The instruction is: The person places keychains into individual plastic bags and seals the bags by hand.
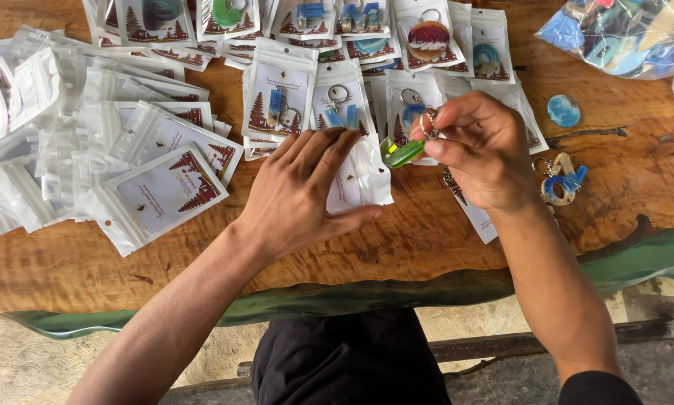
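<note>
Two bare forearms reach up from the near edge, over our dark clothing (352,360) and a strip of sandy ground (22,360) below. Just past that we see the desk (397,255) — a thick slab of warm, swirled wood with a wavy green edge along its near side.

Our left hand (307,191) lies palm down on the wood, fingers spread and pointing away, pressing flat an empty clear pouch (363,176) with a white card inside; the thumb sticks out to the right along the pouch's lower edge. Its grip is wide, closed on nothing.

Our right hand (483,150) hovers just right of it, wrist bent, fingers curled inward. Thumb and forefinger pinch the metal ring of a green keychain (403,152) — the translucent green piece hangs to the left, just over the pouch's upper right corner.

Right of that hand a wood-and-blue keychain (560,182) lies loose, and farther off a round blue piece (563,110). To the left spreads a heap of empty pouches (89,142), overlapping. Across the far side lie filled pouches (337,45) in rows, each with a trinket inside. At the far right corner sits a clear bag (622,34) of blue pieces.
</note>
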